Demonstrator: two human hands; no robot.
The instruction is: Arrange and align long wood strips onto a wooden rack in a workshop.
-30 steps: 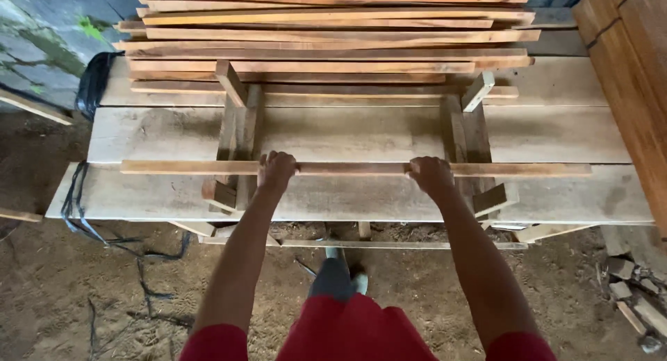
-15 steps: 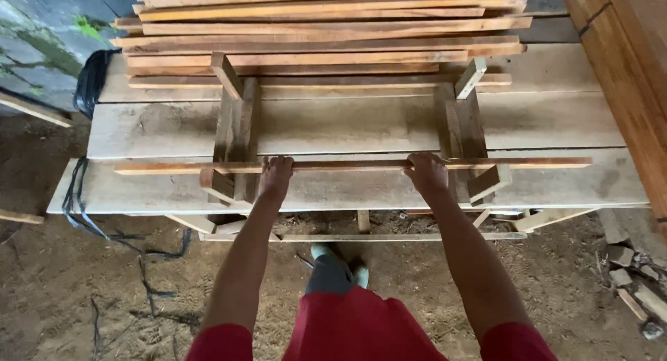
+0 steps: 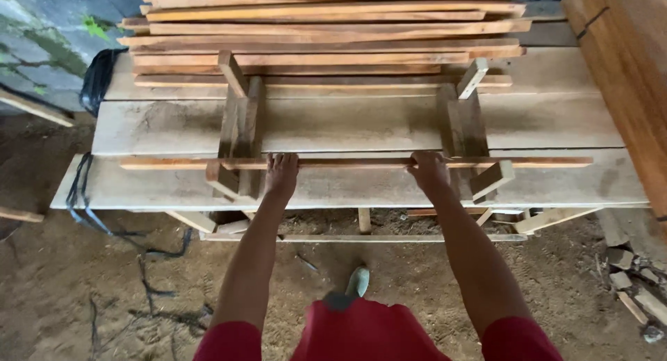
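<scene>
The plank desk (image 3: 347, 187) is carrying two upright wooden brackets, and a long thin wooden strip (image 3: 361, 163) is lying crosswise under both hands. The left hand (image 3: 281, 173) and right hand (image 3: 429, 172) are each grasping it, equally near.

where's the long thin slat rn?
Head view, centre: the long thin slat lies crosswise on the front plank of the workbench, across two wooden jig frames, with the left hand and right hand gripping it from the near side.
</scene>
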